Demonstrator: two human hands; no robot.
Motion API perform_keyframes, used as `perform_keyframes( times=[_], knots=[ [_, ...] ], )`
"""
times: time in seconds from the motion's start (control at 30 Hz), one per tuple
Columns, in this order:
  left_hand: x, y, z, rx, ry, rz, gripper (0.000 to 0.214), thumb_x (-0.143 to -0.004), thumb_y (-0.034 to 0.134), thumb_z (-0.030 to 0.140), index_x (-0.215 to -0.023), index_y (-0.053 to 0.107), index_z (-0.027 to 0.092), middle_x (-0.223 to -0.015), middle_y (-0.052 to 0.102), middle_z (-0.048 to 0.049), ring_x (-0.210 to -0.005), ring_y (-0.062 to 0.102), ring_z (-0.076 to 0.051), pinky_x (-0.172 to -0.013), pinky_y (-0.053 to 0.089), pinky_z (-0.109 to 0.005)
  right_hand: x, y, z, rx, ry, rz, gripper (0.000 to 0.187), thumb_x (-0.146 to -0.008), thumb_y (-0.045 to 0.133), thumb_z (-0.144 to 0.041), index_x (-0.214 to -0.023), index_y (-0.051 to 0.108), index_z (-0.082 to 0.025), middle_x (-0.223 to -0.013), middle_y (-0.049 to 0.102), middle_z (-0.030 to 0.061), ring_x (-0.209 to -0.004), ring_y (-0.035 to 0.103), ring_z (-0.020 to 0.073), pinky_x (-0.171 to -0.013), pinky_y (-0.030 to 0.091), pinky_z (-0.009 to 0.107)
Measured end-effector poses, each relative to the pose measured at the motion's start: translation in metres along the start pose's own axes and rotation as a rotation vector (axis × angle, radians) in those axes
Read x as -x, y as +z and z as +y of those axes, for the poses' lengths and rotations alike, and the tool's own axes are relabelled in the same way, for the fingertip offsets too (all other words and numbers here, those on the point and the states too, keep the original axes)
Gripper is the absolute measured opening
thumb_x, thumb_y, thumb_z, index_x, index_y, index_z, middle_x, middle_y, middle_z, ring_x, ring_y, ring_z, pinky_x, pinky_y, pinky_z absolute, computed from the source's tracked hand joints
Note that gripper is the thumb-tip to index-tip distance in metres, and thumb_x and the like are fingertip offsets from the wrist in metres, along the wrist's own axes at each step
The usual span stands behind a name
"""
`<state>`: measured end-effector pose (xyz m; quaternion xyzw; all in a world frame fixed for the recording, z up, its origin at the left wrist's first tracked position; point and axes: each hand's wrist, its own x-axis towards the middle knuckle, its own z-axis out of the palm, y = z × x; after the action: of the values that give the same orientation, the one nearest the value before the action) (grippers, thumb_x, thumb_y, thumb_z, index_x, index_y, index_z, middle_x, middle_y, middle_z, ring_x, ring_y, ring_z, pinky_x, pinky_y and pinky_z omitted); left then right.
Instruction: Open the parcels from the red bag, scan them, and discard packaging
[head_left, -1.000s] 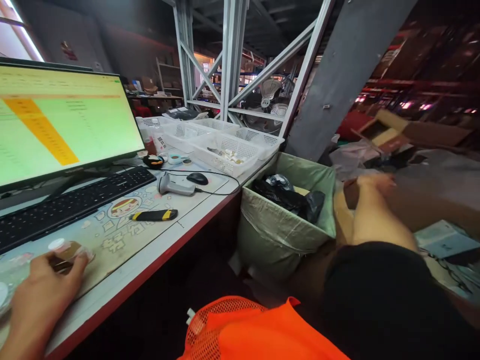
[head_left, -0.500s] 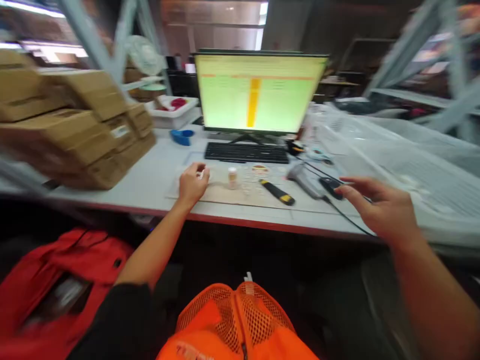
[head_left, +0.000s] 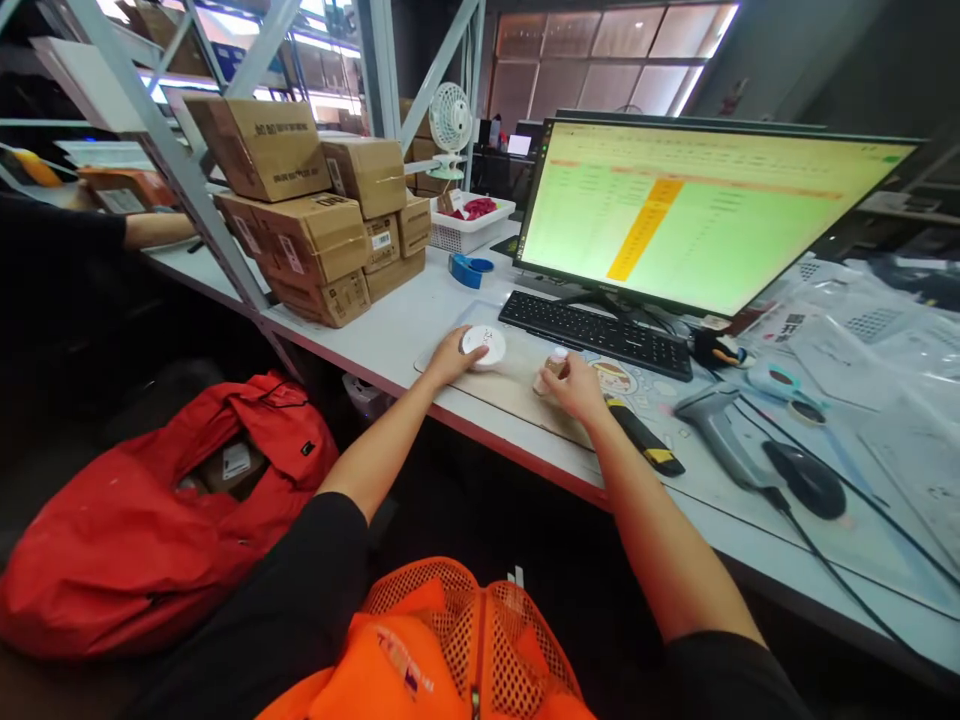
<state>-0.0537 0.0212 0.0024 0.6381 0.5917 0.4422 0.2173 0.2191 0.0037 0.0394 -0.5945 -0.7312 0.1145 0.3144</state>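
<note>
In the head view, my left hand [head_left: 450, 357] is closed on the edge of a white round disc [head_left: 487, 346] with small dark marks on its face; I cannot tell if it is a lid or a roll. My right hand [head_left: 579, 388] pinches a small bottle [head_left: 553, 366] with a pale cap, over the desk mat. A black and yellow utility knife [head_left: 646, 438] lies just right of that hand, partly behind my forearm. Behind both hands is a black keyboard [head_left: 592, 333].
Stacked cardboard boxes [head_left: 307, 240] and a blue tape dispenser [head_left: 469, 270] stand to the left. A monitor [head_left: 697, 220] rises behind the keyboard. A grey barcode scanner [head_left: 716, 420], a mouse [head_left: 804, 480] and cables lie right. A red bag [head_left: 150, 540] sits below; another person's arm [head_left: 154, 230] shows far left.
My view has turned left. My right hand has left the mouse area and taken hold of the bottle. The white disc now shows in my left hand.
</note>
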Motion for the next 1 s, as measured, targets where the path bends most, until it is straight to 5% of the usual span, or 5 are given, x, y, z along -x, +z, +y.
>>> perform_keyframes(
  times=[0.23,0.33,0.53,0.8,1.0],
  knots=[
    [-0.006,-0.001,-0.001,-0.093,-0.149,0.156,0.034,-0.107,0.048,0.04,-0.121,0.067,0.016,-0.136,0.069,-0.0164,-0.13,0.06,-0.027,-0.114,0.042,-0.039,-0.017,-0.019,0.047,0.103,0.237,0.242,0.032,-0.083,0.062,-0.045,-0.102,0.059,-0.019,-0.096,0.069,0.0179,-0.092,0.063,0.0361,-0.083,0.051,0.047],
    [-0.012,0.001,-0.002,-0.151,-0.215,0.16,0.031,-0.105,0.051,0.044,-0.104,0.07,0.019,-0.126,0.072,-0.0178,-0.132,0.057,-0.034,-0.114,0.039,-0.047,-0.018,-0.021,0.059,0.088,0.243,0.212,0.035,-0.081,0.065,-0.044,-0.104,0.061,-0.019,-0.098,0.07,0.0171,-0.094,0.064,0.0363,-0.086,0.051,0.047],
    [-0.018,0.007,0.012,-0.164,-0.179,0.074,0.01,-0.099,0.059,0.024,-0.092,0.066,0.022,-0.099,0.076,-0.0102,-0.103,0.068,-0.028,-0.094,0.048,-0.036,-0.011,-0.021,0.061,0.025,0.201,0.294,0.073,-0.079,0.067,-0.049,-0.139,0.051,-0.012,-0.119,0.068,0.0208,-0.108,0.064,0.0365,-0.097,0.05,0.051],
    [-0.035,0.011,0.098,-0.113,0.213,0.126,0.019,-0.109,0.042,0.026,-0.115,0.059,0.022,-0.107,0.071,-0.0077,-0.102,0.069,-0.025,-0.087,0.044,-0.03,0.016,-0.029,0.028,-0.005,-0.088,0.608,0.049,-0.095,0.05,-0.045,-0.132,0.055,-0.014,-0.128,0.062,0.0216,-0.121,0.06,0.0339,-0.105,0.05,0.054],
    [-0.064,0.014,0.159,-0.211,0.528,-0.058,0.018,-0.106,0.049,0.026,-0.111,0.063,0.016,-0.092,0.07,-0.0074,-0.089,0.067,-0.024,-0.08,0.042,-0.03,0.035,-0.03,0.001,-0.237,-0.146,0.457,0.044,-0.091,0.055,-0.044,-0.125,0.057,-0.016,-0.118,0.067,0.0166,-0.102,0.067,0.028,-0.087,0.059,0.044]
  ],
)
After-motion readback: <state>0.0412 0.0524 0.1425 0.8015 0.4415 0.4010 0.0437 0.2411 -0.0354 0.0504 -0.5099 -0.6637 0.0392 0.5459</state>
